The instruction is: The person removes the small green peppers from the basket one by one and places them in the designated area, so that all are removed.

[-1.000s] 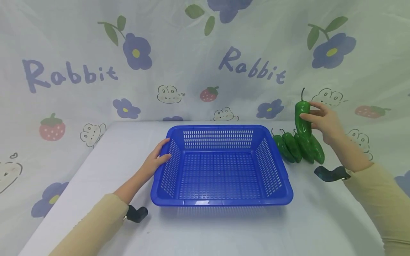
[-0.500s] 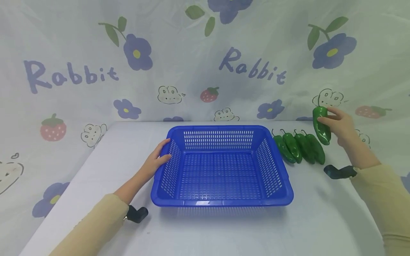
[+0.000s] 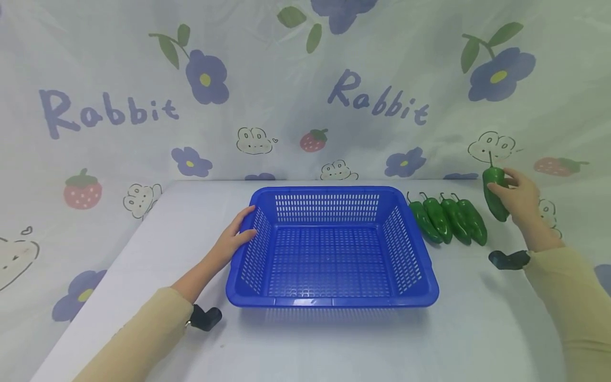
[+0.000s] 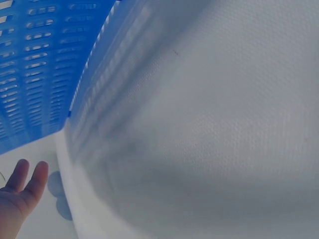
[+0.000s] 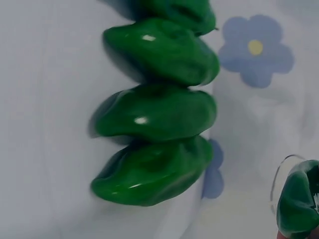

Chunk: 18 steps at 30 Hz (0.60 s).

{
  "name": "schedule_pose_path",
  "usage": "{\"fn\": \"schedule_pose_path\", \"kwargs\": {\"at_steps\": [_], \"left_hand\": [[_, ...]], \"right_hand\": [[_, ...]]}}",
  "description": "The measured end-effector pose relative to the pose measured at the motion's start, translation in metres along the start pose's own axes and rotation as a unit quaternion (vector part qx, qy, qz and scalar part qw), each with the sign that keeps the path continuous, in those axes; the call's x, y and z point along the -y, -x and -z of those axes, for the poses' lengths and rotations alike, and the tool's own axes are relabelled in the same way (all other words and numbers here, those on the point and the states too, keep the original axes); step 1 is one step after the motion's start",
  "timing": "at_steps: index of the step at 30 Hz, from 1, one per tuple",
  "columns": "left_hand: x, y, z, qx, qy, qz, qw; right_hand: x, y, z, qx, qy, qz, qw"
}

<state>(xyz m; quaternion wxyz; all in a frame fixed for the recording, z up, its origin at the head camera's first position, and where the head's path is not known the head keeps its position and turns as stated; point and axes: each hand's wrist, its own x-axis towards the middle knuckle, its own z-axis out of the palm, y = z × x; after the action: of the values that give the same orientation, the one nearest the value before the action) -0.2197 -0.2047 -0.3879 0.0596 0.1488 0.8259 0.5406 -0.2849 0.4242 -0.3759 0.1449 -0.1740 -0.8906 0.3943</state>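
A glossy green pepper (image 3: 494,193) is pinched between the thumb and fingers of my right hand (image 3: 519,199), its stem pointing up, to the right of the pepper row. In the right wrist view part of the held pepper (image 5: 295,204) shows at the lower right edge. Several similar peppers (image 3: 456,220) lie side by side on the table, stems toward the back. My left hand (image 3: 231,241) rests on the left rim of a blue perforated plastic basket (image 3: 329,302). Two of that hand's fingers (image 4: 36,184) look straight in the left wrist view.
The basket stands mid-table on a white covering (image 3: 305,350), its right rim beside the leftmost pepper. Behind the table hangs a printed cloth (image 3: 286,79) with flowers, rabbits and strawberries. A dark wrist-worn piece (image 3: 508,260) juts from each sleeve.
My right hand has carried its pepper rightward and lower, away from above the row, so the rightmost lying peppers show fully. My left hand and the basket keep their place.
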Motion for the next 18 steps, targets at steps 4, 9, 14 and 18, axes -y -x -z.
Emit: {"fn": "schedule_pose_path", "kwargs": {"at_steps": [4,9,14,18], "left_hand": [[-0.001,0.000,0.000,-0.001,-0.001,0.001,1.0000],[0.000,0.000,-0.001,-0.001,-0.002,0.003,1.0000],[0.000,0.000,0.000,-0.004,-0.005,0.004,1.0000],[0.000,0.000,0.000,-0.005,-0.006,0.004,1.0000]], "right_hand": [[-0.041,-0.028,-0.006,0.009,0.011,-0.014,0.9998],[-0.034,-0.011,-0.003,0.017,0.002,-0.036,0.9992],[-0.020,0.006,0.000,0.015,0.017,-0.037,0.9990],[-0.002,0.022,0.003,0.028,0.024,-0.031,0.9989]]}}
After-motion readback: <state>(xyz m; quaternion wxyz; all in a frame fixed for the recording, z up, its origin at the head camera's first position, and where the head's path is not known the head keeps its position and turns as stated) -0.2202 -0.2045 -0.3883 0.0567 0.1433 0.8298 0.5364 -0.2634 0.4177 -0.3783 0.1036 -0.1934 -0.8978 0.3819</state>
